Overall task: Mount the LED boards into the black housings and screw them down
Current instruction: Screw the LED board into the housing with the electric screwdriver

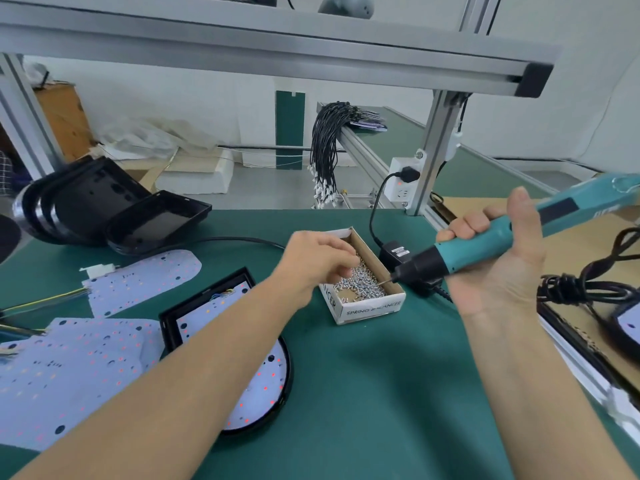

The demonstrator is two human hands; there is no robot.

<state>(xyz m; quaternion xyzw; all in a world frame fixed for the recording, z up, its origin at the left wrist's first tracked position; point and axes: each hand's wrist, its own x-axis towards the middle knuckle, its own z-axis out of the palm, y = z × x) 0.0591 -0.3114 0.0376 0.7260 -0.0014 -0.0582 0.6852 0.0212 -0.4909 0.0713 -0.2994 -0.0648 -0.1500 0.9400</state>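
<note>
Cardboard box [367,308] on the green surface [363,393], holding a heap of small silver screws [363,284]. Left hand [317,259] reaching into it, fingertips curled among the screws; cannot tell whether one is pinched. Right hand [498,258] wrapped in a firm grip round one teal electric screwdriver [485,244], bit pointing down at the box. Near the left forearm, one black housing [228,348] with an LED board [256,386] seated inside. Three loose boards [138,282] lying to the left. Stack of empty housings [104,206] at far left, count unclear.
</note>
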